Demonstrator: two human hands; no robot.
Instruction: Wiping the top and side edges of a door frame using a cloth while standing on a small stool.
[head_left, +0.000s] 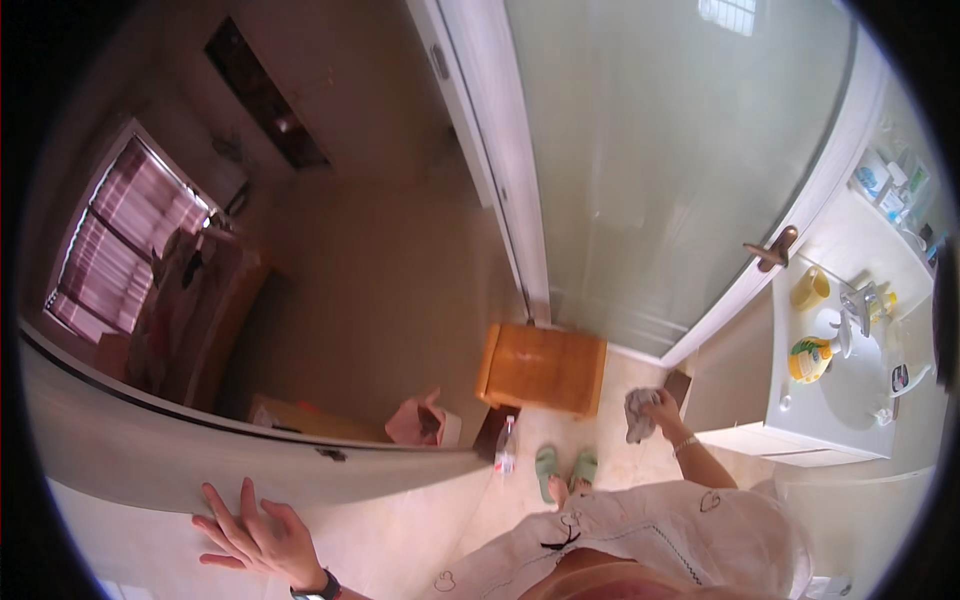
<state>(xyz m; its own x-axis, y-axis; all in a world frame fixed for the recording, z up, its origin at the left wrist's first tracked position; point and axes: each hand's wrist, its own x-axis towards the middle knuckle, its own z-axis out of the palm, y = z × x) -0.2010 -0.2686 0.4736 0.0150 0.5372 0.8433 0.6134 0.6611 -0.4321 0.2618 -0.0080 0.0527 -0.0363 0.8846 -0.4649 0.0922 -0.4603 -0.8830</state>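
Note:
My right hand (661, 416) grips a crumpled greyish cloth (640, 414) above the pale floor, left of the washbasin cabinet. Spread fingers mark my left hand (259, 536), which holds nothing and is beside the white door frame (225, 461) at the lower left; whether it touches the frame or wall, I cannot tell. Before my feet in green slippers (583, 466) stands a wooden stool (546, 367) in the doorway. A clear plastic bottle (506, 446) is upright on the floor next to the slippers.
A frosted glass door (660, 165) with a bronze handle (774, 250) stands swung inward. The washbasin (847, 397) bears a yellow pump bottle (811, 360), a yellow cup (810, 289) and a chrome tap (862, 304). Beyond the doorway are a pink bin (420, 420) and a curtained window (112, 232).

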